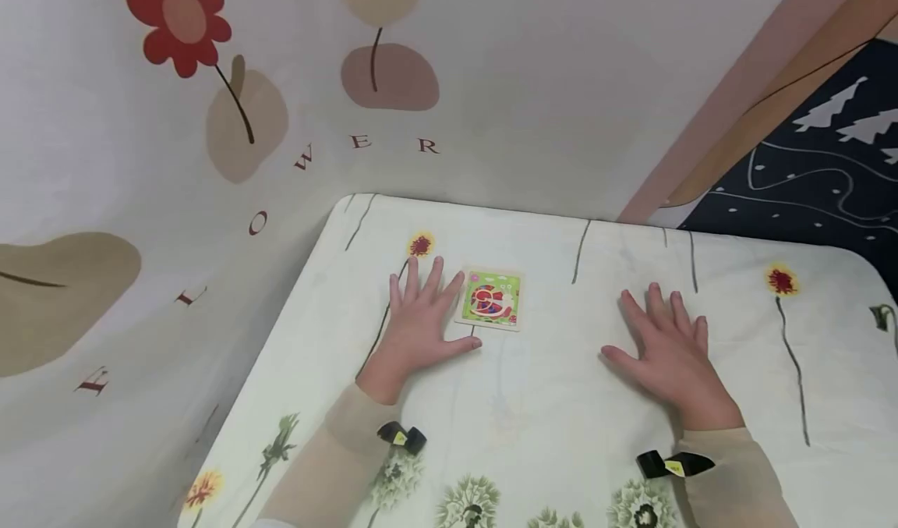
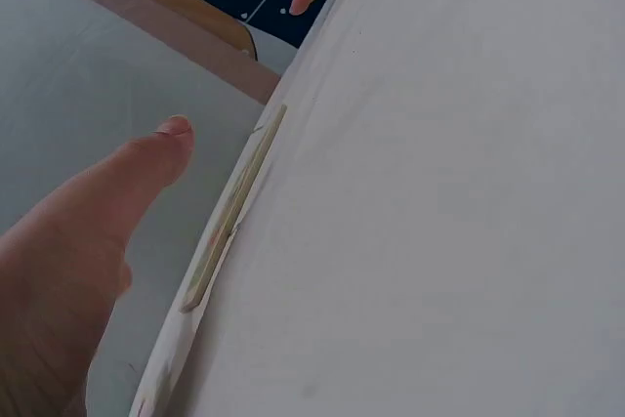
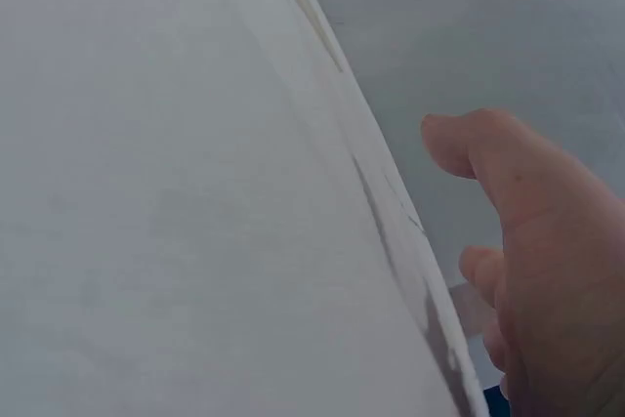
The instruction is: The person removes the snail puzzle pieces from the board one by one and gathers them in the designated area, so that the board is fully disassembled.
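Note:
A small square picture puzzle (image 1: 493, 300), green with a red and purple snail-like figure and a pale border, lies flat on the flower-print cloth. Just left of it, my left hand (image 1: 419, 321) is spread palm down with fingers straight, the thumb pointing toward the puzzle's lower edge. Well to the right, my right hand (image 1: 666, 352) is likewise spread over the cloth, holding nothing. The left wrist view shows the puzzle (image 2: 234, 212) edge-on as a thin board beyond the left thumb (image 2: 146, 163). In the right wrist view the right thumb (image 3: 479, 144) is extended.
The table (image 1: 547, 403) wears a white cloth printed with flowers and stems. Behind it and to the left stands a pale fabric wall (image 1: 519, 122) with flower shapes and letters. A dark blue panel with white trees (image 1: 807, 177) is at the far right.

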{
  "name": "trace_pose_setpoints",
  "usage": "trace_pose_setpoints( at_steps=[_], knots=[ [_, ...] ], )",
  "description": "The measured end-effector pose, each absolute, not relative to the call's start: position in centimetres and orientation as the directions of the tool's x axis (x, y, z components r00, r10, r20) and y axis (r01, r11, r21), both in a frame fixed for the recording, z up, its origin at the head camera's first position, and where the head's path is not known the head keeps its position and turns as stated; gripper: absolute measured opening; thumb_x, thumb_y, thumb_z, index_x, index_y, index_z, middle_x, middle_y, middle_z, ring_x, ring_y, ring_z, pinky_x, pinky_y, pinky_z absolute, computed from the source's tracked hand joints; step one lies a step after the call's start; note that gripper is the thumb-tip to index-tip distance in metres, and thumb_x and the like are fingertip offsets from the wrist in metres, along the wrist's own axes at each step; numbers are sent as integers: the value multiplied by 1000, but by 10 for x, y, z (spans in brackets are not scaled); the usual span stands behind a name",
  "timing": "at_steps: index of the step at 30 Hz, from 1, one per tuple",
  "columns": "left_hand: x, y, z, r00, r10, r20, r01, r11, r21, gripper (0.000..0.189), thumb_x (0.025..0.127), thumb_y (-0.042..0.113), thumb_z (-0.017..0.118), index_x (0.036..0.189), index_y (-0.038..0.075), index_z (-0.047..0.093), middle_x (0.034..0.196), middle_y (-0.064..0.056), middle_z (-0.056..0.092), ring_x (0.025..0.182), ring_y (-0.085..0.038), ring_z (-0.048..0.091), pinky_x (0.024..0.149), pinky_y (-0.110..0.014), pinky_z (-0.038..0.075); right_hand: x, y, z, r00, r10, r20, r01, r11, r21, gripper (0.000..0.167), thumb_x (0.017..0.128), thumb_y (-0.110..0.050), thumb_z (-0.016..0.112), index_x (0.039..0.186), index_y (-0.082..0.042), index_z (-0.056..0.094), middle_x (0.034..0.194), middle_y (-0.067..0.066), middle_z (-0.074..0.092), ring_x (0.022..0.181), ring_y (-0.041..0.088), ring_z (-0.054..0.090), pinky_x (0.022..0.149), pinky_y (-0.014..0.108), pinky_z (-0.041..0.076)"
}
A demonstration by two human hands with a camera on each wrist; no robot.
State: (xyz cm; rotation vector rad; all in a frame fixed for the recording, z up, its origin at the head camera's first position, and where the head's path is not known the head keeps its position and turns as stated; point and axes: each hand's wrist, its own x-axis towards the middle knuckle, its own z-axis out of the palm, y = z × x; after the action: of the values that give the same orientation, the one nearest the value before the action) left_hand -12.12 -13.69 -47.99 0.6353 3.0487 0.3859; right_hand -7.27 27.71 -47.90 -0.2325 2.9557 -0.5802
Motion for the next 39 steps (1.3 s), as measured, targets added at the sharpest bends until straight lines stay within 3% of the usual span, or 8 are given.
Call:
trace_pose_setpoints(
  at_steps=[7, 16, 22, 30, 39],
  knots=[
    [-123, -136, -494, -911, 412, 13, 401, 881, 251, 116, 87, 88, 54, 174, 23, 14, 179, -13, 5, 161, -48, -9, 122, -75, -4, -77, 280, -489, -988, -154, -31, -126, 893, -433, 91, 103, -63, 57, 172, -16, 22, 175, 29, 7, 157, 58, 2, 114, 83, -1],
    [-122, -135, -496, -902, 429, 44, 420, 851, 316, 96, 96, 76, 54, 171, 21, 28, 176, -10, 25, 163, -42, 6, 126, -68, 7, -85, 263, -491, -989, -121, 80, -145, 842, -520, 80, 103, -52, 63, 164, -6, 39, 170, 31, 23, 151, 60, 19, 114, 80, 8],
    [-122, -132, -493, -915, 403, 14, 386, 867, 315, 90, 99, 70, 56, 171, 22, 29, 175, -7, 28, 163, -39, 9, 127, -64, 6, -95, 233, -489, -980, -142, 137, -195, 816, -544, 75, 102, -47, 67, 157, 0, 46, 165, 33, 33, 150, 58, 27, 117, 76, 12],
    [-122, -131, -492, -922, 387, 2, 372, 886, 277, 87, 101, 67, 57, 169, 20, 32, 175, -4, 28, 163, -37, 12, 128, -62, 8, -113, 175, -488, -968, -158, 194, -241, 799, -551, 68, 100, -42, 70, 152, -2, 54, 159, 29, 44, 148, 51, 34, 115, 73, 21],
    [-124, -132, -496, -935, 352, 32, 346, 894, 285, 79, 104, 67, 48, 165, 17, 42, 173, 0, 33, 163, -32, 17, 129, -60, 10, -140, 118, -493, -957, -168, 238, -282, 744, -606, 54, 99, -36, 72, 139, -1, 64, 144, 24, 54, 141, 47, 38, 114, 71, 23]
  ],
)
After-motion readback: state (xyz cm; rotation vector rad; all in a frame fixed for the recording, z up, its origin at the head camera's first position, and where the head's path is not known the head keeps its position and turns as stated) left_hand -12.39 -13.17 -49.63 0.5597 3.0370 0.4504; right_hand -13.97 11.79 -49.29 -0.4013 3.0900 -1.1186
